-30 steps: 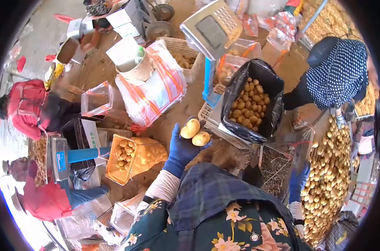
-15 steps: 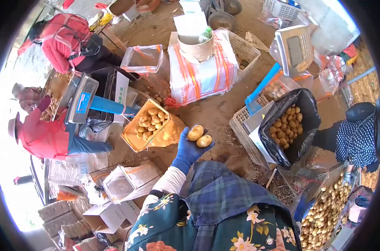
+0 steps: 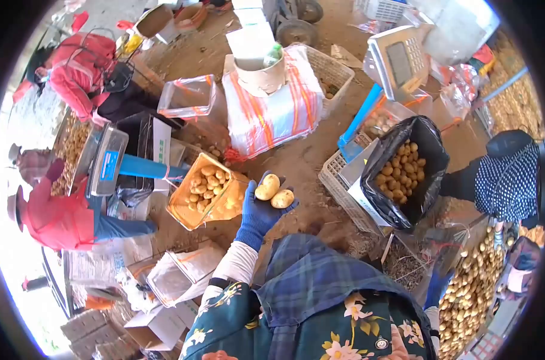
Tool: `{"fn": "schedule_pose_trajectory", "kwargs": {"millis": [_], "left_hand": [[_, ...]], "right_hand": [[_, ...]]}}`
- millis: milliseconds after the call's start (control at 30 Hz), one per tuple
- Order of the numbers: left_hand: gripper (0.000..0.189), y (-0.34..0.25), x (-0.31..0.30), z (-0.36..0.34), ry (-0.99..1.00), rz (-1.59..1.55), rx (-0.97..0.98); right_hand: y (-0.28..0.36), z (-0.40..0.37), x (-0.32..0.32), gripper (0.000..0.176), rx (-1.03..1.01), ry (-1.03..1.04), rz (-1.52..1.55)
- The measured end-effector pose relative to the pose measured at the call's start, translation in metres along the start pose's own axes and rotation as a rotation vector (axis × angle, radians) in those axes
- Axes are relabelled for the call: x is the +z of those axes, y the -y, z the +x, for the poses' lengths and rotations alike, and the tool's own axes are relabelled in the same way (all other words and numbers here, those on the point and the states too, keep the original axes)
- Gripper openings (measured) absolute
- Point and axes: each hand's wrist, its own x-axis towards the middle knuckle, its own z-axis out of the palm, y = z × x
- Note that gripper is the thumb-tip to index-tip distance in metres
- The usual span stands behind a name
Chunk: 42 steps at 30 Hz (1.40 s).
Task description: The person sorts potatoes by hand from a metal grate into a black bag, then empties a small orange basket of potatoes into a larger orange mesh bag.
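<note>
My left hand [image 3: 257, 210], in a blue knit glove, is held out in front of me with the palm up. It cradles two potatoes [image 3: 274, 191] side by side, its fingers curled along their edges. Just beyond it to the left is an orange-lined crate [image 3: 182, 214] partly filled with potatoes. My right hand [image 3: 438, 289], also blue-gloved, hangs low at the right beside a heap of loose potatoes [image 3: 473, 288]. Its fingers are mostly hidden, so what it holds, if anything, does not show.
A black-lined box [image 3: 425, 207] of potatoes stands at the right by a scale [image 3: 398, 60]. Another scale [image 3: 109, 162] stands left. Stacked striped sacks [image 3: 272, 114] lie ahead. Co-workers in red [image 3: 59, 216] are at the left; a person in dotted clothing [image 3: 505, 183] is right.
The view has shifted slightly, so most surroundings appear a little further left and higher. My left hand still holds the two potatoes, and has moved slightly left in view.
</note>
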Motion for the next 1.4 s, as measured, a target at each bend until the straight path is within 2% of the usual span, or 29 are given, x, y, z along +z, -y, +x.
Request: {"fn": "schedule_pose_trajectory", "kwargs": {"millis": [33, 100, 133, 167, 233, 300, 367, 400, 467, 500, 600, 700, 733, 767, 833, 867, 967, 1000, 1100, 1167, 1200, 1300, 1333, 1400], "left_hand": [[0.049, 0.001, 0.004, 0.006, 0.020, 0.015, -0.036], [0.049, 0.008, 0.016, 0.014, 0.043, 0.058, -0.081], [0.049, 0.012, 0.023, 0.018, 0.060, 0.091, -0.106], [0.049, 0.016, 0.028, 0.024, 0.070, 0.100, -0.130], [0.052, 0.024, 0.040, 0.035, 0.095, 0.161, -0.232], [0.056, 0.040, 0.055, 0.039, 0.065, 0.258, -0.266], [0.060, 0.059, 0.061, 0.055, 0.026, 0.193, -0.383], [0.063, 0.070, 0.058, 0.066, 0.029, 0.207, -0.457], [0.066, 0.093, 0.058, 0.084, 0.009, 0.182, -0.605], [0.064, 0.107, 0.062, 0.090, -0.031, 0.163, -0.650], [0.063, 0.152, 0.062, 0.121, -0.033, 0.202, -0.764], [0.061, 0.199, 0.085, 0.154, 0.002, 0.346, -0.789], [0.060, 0.214, 0.100, 0.166, 0.008, 0.433, -0.743], [0.059, 0.229, 0.117, 0.181, 0.014, 0.518, -0.696], [0.055, 0.252, 0.151, 0.226, -0.026, 0.451, -0.689], [0.057, 0.263, 0.175, 0.246, 0.044, 0.498, -0.609], [0.067, 0.278, 0.220, 0.310, 0.344, 0.483, -0.402], [0.067, 0.283, 0.215, 0.316, 0.344, 0.483, -0.407], [0.066, 0.295, 0.209, 0.326, 0.122, 0.448, -0.325], [0.066, 0.303, 0.198, 0.332, -0.025, 0.433, -0.275], [0.064, 0.305, 0.167, 0.335, 0.123, 0.489, -0.356], [0.059, 0.326, 0.141, 0.269, 0.055, 0.666, -0.517], [0.056, 0.330, 0.136, 0.248, 0.023, 0.729, -0.595], [0.053, 0.334, 0.115, 0.225, -0.040, 0.706, -0.764]], "right_hand": [[-0.017, 0.008, 0.009, 0.092, 0.019, -0.005, 0.007], [-0.045, 0.019, 0.022, 0.092, -0.263, -0.081, 0.099], [-0.046, 0.018, 0.018, 0.086, -0.160, -0.003, 0.123], [-0.040, 0.016, 0.013, 0.086, -0.136, -0.015, 0.130], [-0.040, 0.012, 0.007, 0.086, -0.042, 0.068, -0.029], [-0.050, 0.017, 0.024, 0.085, 0.018, 0.022, -0.021], [-0.048, 0.013, 0.026, 0.085, -0.040, -0.027, 0.022], [-0.037, 0.007, 0.017, 0.085, 0.036, -0.063, 0.049], [-0.010, -0.006, -0.001, 0.085, 0.078, 0.051, -0.063], [-0.015, -0.009, 0.002, 0.085, 0.118, 0.035, -0.044], [-0.020, -0.005, 0.010, 0.084, 0.065, -0.037, 0.016], [-0.012, -0.007, 0.009, 0.081, 0.086, -0.035, 0.019], [0.009, -0.010, -0.009, 0.080, 0.191, 0.043, -0.004], [0.015, -0.014, -0.018, 0.080, 0.204, 0.038, 0.002], [0.018, -0.015, -0.027, 0.083, 0.203, 0.147, 0.010], [-0.001, -0.011, -0.003, 0.081, 0.136, 0.048, 0.022], [-0.007, -0.013, 0.000, 0.080, 0.075, 0.032, -0.004], [-0.006, -0.012, -0.002, 0.080, 0.080, 0.032, -0.004], [0.003, -0.011, -0.010, 0.079, 0.041, 0.091, -0.082], [0.011, -0.016, -0.014, 0.078, 0.083, 0.068, -0.022], [0.012, -0.017, -0.015, 0.076, 0.112, 0.039, 0.033], [0.005, -0.016, -0.010, 0.074, 0.081, -0.014, 0.075], [-0.007, -0.015, 0.000, 0.075, -0.081, -0.014, -0.028], [0.015, -0.016, -0.024, 0.079, 0.106, 0.113, 0.036]]}}
